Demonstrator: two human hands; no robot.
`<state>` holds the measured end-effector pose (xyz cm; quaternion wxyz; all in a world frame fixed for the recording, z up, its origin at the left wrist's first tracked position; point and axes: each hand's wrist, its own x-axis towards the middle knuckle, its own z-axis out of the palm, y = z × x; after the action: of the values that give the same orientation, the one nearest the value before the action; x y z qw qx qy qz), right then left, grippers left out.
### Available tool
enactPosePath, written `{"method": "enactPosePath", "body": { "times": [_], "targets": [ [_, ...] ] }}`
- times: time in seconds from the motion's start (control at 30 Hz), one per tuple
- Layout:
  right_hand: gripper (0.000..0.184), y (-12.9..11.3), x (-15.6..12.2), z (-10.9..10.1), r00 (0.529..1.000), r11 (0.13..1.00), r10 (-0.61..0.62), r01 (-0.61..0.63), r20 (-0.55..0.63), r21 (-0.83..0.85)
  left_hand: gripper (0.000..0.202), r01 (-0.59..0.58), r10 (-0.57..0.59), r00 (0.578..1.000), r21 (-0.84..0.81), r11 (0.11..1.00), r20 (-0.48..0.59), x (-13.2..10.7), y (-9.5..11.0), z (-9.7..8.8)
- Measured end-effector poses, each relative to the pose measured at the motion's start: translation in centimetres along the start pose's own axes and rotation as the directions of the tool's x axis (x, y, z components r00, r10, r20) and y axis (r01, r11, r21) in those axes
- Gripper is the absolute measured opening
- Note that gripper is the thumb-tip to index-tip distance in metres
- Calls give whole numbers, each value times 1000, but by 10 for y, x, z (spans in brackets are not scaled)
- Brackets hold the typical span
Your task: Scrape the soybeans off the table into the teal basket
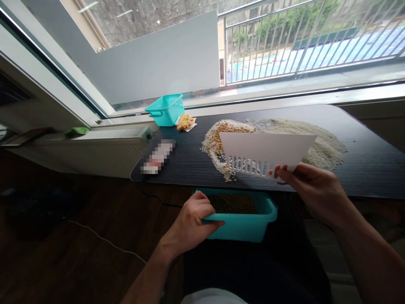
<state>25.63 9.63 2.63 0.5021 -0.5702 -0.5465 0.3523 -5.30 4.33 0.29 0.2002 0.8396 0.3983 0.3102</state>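
Note:
My left hand point(199, 217) grips the left rim of a turquoise plastic bin point(240, 228) below the table's front edge. Small brownish grains or beads point(234, 203) lie inside that bin. Between the thumb and fingers of my right hand point(316, 188) is a white slotted plastic sheet point(268, 147), held up over the table with its slots at the lower edge. Behind the sheet, white rice-like grains point(329, 147) spread in a heap to the right. Yellow-orange beads or kernels point(234, 126) mix with white grains on the left, partly hidden by the sheet.
A dark wood-grain table point(186, 164) stands against the window. A second turquoise bin point(167, 110) sits at its back left, beside a crumpled yellow wrapper point(186, 122). A blurred-out flat object point(158, 157) lies near the left end. A white cable point(107, 241) crosses the floor.

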Motion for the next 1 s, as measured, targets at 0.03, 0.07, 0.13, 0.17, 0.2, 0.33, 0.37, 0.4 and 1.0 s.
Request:
{"method": "enactPosePath", "body": {
  "times": [0.03,0.07,0.13,0.17,0.2,0.33,0.37,0.4,1.0],
  "targets": [
    [52,0,0,-1,1000,1000,3,-3,10,-2,47,-3,3,1000,-1,1000,0,0,0,0],
    [55,-1,-1,-2,1000,1000,7,-7,14,-4,47,-8,8,1000,-3,1000,-3,0,0,0],
    [61,-2,-4,-7,1000,1000,23,-23,12,-10,46,-15,15,1000,-4,1000,-7,0,0,-1],
    [64,-2,-6,-9,999,999,35,-35,4,-13,45,-17,17,1000,-4,1000,-8,0,0,-1],
    [65,-3,-8,-12,999,999,49,-50,-8,-13,45,-16,16,1000,-3,1000,-8,0,-1,-2],
    [66,-3,-12,-16,995,996,94,-94,-41,7,45,-4,4,1000,-3,1000,-14,-1,-2,-4],
    [66,-2,-13,-16,994,995,98,-98,-48,5,45,-2,2,1000,-4,1000,-15,-1,-3,-4],
    [66,0,-13,-17,993,995,101,-101,-61,0,46,-2,2,1000,-6,1000,-15,-1,-2,-5],
    [53,1,-14,-21,983,975,166,-176,78,136,45,9,-10,1000,-15,1000,-20,3,0,-1]
  ]
}}
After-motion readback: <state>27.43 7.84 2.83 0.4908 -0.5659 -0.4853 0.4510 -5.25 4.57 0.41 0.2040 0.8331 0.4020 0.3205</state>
